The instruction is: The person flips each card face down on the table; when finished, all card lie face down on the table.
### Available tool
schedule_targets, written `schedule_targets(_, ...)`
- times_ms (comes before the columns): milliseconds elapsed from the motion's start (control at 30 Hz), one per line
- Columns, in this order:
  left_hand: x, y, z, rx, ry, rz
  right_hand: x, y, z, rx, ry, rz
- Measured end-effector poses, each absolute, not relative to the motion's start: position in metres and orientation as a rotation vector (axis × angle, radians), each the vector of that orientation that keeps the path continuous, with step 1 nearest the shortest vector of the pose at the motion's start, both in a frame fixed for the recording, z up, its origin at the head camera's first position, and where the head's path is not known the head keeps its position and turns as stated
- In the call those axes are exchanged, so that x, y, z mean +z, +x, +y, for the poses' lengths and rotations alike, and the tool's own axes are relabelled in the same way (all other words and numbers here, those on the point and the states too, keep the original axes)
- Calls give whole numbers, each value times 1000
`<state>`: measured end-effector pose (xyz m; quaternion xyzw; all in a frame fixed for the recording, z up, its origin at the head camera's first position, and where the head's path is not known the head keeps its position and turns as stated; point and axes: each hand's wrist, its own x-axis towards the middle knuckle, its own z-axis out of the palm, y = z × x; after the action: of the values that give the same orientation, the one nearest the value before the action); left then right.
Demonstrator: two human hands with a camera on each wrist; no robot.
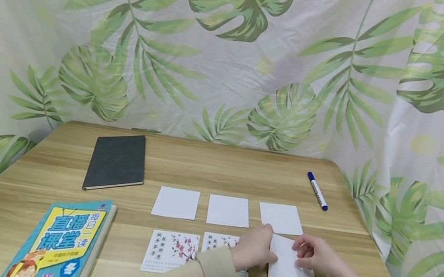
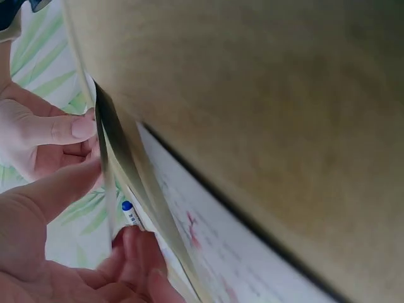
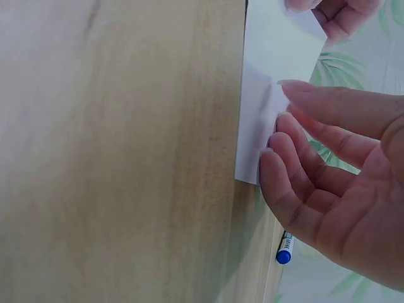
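Your left hand (image 1: 254,249) and right hand (image 1: 314,255) both pinch the smooth white square card (image 1: 289,265) by its side edges, just in front of the rightmost blank card (image 1: 280,218) on the wood-grain table (image 1: 43,166).

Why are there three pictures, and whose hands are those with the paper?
A person wears three cameras: one on the head, one on each wrist. The big picture looks down on a wooden table. Both hands, the left hand and the right hand, hold a white card by its edges. The wrist pictures show those fingers close up. Also on the table: three white cards, two flower cards, a black notebook, a colourful book and a blue pen.
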<state>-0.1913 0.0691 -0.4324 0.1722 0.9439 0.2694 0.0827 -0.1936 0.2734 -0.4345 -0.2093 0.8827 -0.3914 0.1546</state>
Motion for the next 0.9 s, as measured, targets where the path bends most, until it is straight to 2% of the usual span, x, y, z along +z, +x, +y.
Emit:
schedule_targets(167, -429, -187, 70, 547, 503, 2934, -434, -192, 271, -994, -647, 2620)
schedule_targets(567, -430, -185, 71, 349, 556, 2979, -429, -188, 266, -758, -629, 2756)
schedule_targets(900, -433, -190, 70, 300, 753, 2934, -426, -189, 260, -704, -557, 2747)
